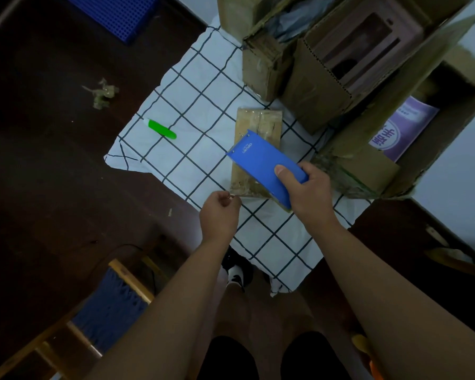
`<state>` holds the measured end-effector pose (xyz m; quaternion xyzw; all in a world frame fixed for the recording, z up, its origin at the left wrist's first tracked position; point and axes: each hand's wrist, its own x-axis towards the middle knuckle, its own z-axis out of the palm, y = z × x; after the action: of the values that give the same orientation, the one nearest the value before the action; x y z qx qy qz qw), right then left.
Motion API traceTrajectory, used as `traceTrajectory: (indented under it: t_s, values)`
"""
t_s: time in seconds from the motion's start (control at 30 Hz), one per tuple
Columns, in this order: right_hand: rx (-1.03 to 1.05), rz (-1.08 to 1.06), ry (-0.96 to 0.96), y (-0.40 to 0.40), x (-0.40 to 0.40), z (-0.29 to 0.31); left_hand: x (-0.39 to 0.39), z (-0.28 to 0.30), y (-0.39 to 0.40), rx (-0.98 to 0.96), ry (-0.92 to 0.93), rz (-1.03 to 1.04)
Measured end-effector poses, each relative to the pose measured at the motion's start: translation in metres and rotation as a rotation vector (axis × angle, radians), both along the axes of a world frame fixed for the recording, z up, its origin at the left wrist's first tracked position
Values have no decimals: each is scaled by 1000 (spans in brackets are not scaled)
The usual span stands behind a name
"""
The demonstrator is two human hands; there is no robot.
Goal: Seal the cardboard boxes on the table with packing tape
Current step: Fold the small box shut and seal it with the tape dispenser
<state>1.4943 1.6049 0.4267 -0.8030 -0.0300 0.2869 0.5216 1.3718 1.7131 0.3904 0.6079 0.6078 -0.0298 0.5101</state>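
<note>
My right hand (310, 187) grips the tape dispenser (266, 165) over the light, stiff box (258, 149); my left hand (220, 212), at seven o'clock, pinches the flimsy tape end (235, 197).

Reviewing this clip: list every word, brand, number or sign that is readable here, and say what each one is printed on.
"deli": small white brand lettering near the far end of the blue tape dispenser, which the right hand grips.
Large purple characters on the purple and white package inside the open cardboard box: cut off and at an angle, not readable.
Small print on the same package: too blurred to read.
No other text is visible.
</note>
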Motion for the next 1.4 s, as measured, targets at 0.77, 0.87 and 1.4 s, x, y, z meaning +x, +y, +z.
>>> traceTrajectory:
  t_s: [0.77,0.87,1.4]
  values:
    - [-135,-124,-102,-88,-3,18,43,-13,-46,435,109,-408]
    - [-135,-116,-107,-92,3,24,37,-5,-44,457,76,-402]
    - [-38,-97,-105,5,6,124,-31,136,91,652,12,-778]
